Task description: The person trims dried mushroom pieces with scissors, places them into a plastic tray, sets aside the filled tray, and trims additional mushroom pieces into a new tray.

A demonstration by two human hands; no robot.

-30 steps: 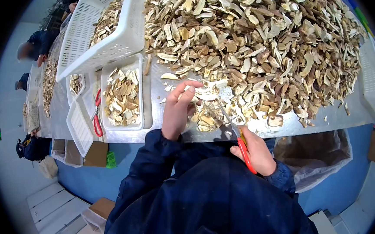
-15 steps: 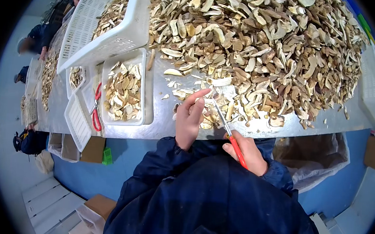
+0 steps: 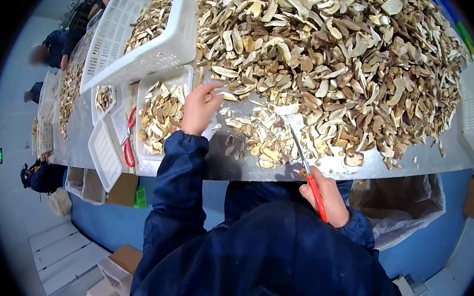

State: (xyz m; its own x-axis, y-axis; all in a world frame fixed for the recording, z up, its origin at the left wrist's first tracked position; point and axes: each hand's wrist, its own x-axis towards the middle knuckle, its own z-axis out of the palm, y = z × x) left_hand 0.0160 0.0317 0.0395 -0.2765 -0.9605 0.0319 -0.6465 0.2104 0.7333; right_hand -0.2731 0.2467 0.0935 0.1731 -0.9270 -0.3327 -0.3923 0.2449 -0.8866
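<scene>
My right hand [image 3: 327, 198] is closed round the red handle of a pair of scissors [image 3: 317, 196], whose metal blades point up and left over loose mushroom pieces. By the right edge of a white tray [image 3: 188, 78] is my left hand [image 3: 200, 109], its fingers slightly apart and nothing visible in them. Dried mushroom slices [image 3: 165, 113] fill much of that tray. Small slices and crumbs [image 3: 268, 136] lie on the metal table [image 3: 219, 169] between my hands. Beyond them rises a large heap of dried mushroom slices [image 3: 336, 61].
A white basket [image 3: 144, 59] with slices stands at the back left. Red-handled scissors [image 3: 130, 138] lie beside a tilted white lid [image 3: 105, 152]. A lined bin [image 3: 403, 203] sits below the table's right edge. Other people [image 3: 57, 47] work at far left.
My left hand has moved left, from the loose pieces to the tray's right edge. The right hand, with its scissors, has shifted slightly right and down as the view moved a little.
</scene>
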